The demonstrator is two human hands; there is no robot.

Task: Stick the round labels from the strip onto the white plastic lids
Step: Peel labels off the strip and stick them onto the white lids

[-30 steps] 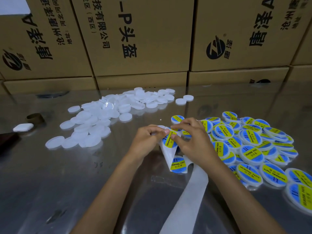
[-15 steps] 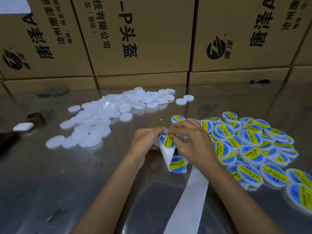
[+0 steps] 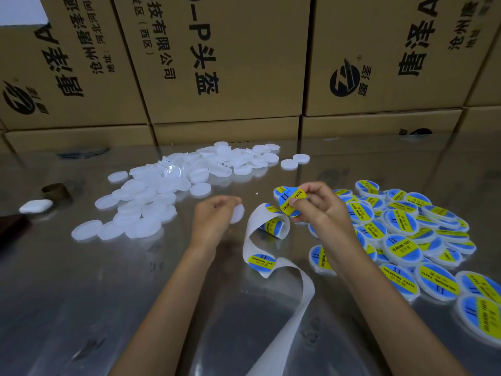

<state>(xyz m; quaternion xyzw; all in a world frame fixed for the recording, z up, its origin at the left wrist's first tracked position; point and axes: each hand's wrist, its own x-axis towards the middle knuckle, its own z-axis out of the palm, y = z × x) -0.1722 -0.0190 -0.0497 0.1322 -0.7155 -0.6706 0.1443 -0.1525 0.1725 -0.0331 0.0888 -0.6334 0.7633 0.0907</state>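
My right hand [image 3: 322,210] pinches a round blue and yellow label [image 3: 292,202] that is off the strip, held above the table. My left hand [image 3: 214,218] grips a plain white lid [image 3: 238,213], a little to the left of the label. The white backing strip [image 3: 260,240] curls on the table between my hands, with two labels showing on it, and trails toward me. A pile of unlabelled white lids [image 3: 168,191] lies at the left rear. Labelled lids [image 3: 401,234] are heaped at the right.
Brown cardboard boxes [image 3: 217,63] stand in a wall along the back of the shiny metal table [image 3: 81,308]. At the far left lie a small white case [image 3: 35,206] and a brown tape core [image 3: 55,190].
The label has come off the strip in my right hand, which moved up and right. My left hand let go of the strip and now holds a white lid apart from it.
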